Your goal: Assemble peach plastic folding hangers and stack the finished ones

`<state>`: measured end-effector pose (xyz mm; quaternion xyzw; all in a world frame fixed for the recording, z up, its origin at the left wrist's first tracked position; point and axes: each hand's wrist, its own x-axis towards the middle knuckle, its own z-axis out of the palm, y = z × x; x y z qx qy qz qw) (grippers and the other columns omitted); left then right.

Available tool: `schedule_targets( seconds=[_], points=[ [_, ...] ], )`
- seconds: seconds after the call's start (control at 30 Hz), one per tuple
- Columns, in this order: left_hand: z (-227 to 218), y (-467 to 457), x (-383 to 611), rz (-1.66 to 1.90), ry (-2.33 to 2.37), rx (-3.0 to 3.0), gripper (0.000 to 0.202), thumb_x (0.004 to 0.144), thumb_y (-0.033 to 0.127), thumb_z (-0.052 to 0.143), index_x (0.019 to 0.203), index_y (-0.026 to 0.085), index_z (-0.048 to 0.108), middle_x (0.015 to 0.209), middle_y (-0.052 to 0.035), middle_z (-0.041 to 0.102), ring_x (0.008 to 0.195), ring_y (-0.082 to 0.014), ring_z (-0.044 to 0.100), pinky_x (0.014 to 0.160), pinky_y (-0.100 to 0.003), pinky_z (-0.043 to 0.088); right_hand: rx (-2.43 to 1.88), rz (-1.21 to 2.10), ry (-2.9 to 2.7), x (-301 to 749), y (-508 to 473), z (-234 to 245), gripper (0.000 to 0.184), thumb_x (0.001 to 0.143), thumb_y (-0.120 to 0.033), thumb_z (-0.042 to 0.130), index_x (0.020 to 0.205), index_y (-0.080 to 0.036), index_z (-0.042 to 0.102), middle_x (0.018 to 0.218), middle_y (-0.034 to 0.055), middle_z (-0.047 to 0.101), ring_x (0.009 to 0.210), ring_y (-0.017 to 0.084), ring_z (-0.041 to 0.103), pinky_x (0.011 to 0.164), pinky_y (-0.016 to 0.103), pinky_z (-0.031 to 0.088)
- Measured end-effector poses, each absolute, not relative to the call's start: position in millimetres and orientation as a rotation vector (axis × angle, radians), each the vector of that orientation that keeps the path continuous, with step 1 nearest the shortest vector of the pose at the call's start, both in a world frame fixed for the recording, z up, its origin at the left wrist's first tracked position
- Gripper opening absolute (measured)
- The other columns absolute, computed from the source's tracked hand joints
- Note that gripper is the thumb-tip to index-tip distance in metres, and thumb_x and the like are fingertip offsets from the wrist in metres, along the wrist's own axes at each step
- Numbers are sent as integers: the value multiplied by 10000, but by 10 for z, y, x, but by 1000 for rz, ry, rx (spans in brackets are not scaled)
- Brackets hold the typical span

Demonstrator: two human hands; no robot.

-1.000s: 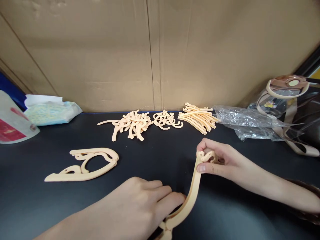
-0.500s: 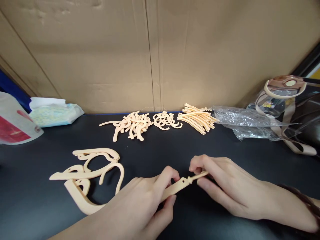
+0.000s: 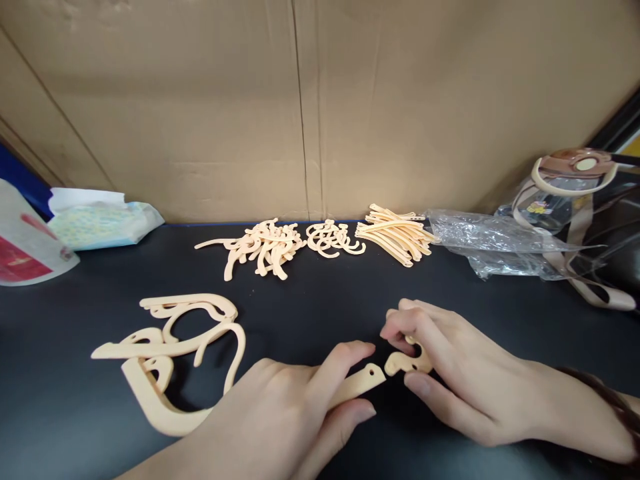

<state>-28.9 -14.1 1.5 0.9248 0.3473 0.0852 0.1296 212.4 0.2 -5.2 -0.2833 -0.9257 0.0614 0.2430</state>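
My left hand [image 3: 305, 407] is closed around a beige plastic hanger arm [image 3: 361, 385], whose holed end sticks out between finger and thumb. In my right hand [image 3: 457, 373] a small curved hanger piece [image 3: 404, 363] is pinched, its rounded end very close to the tip of the arm. Whether the two touch is hard to tell. Left of my left hand lie folded hanger assemblies with a hook, the nearest being a bent hanger [image 3: 165, 410]. Part of it is hidden behind my forearm.
Along the back of the black table lie a heap of curved parts [image 3: 265, 247], a few hooks [image 3: 330, 239] and a stack of straight arms [image 3: 395, 233]. Clear plastic bags [image 3: 500, 240] and a strapped bottle [image 3: 565, 187] stand right. A tissue pack [image 3: 100, 223] and white cup [image 3: 25, 240] are left.
The curved piece has turned in my right hand, from edge-on to showing its flat side. It has come away from the arm's end. My left forefinger has stretched forward.
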Motion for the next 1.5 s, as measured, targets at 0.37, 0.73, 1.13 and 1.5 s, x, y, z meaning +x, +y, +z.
schedule_targets(
  seconds=[0.37, 0.73, 1.13, 1.5],
  points=[
    [-63, -158, -265, 362, 961, 2702, 243, 1039, 310, 303, 1250, 254, 410, 865, 28, 757, 680, -168, 739, 569, -218, 531, -690, 433, -2616, 2097, -13, -24, 211, 1010, -200, 343, 833, -181, 455, 768, 24, 488, 684, 157, 395, 668, 292, 383],
    [-107, -125, -273, 316, 793, 2616, 267, 1036, 240, 294, 1293, 285, 349, 1014, 14, 734, 723, -147, 729, 571, -195, 505, -750, 884, -2556, 2081, -12, 61, 176, 1004, -232, 453, 874, -172, 557, 781, 21, 524, 750, 143, 487, 683, 263, 429],
    [-33, -115, -242, 140, 859, 2650, 106, 1005, 174, 347, 1077, 237, 394, 836, 52, 702, 581, -134, 678, 449, -235, 346, -726, 584, -2708, 2095, -28, 0, 168, 1006, -214, 455, 904, -153, 575, 801, 21, 525, 746, 147, 426, 678, 269, 379],
    [-44, -117, -221, 222, 967, 2581, 106, 988, 251, 441, 1089, 237, 413, 796, 54, 685, 601, -156, 681, 477, -229, 407, -650, 36, -2657, 2063, -39, -36, 207, 1001, -253, 469, 907, -124, 602, 739, 17, 548, 661, 155, 403, 601, 297, 318]
  ],
)
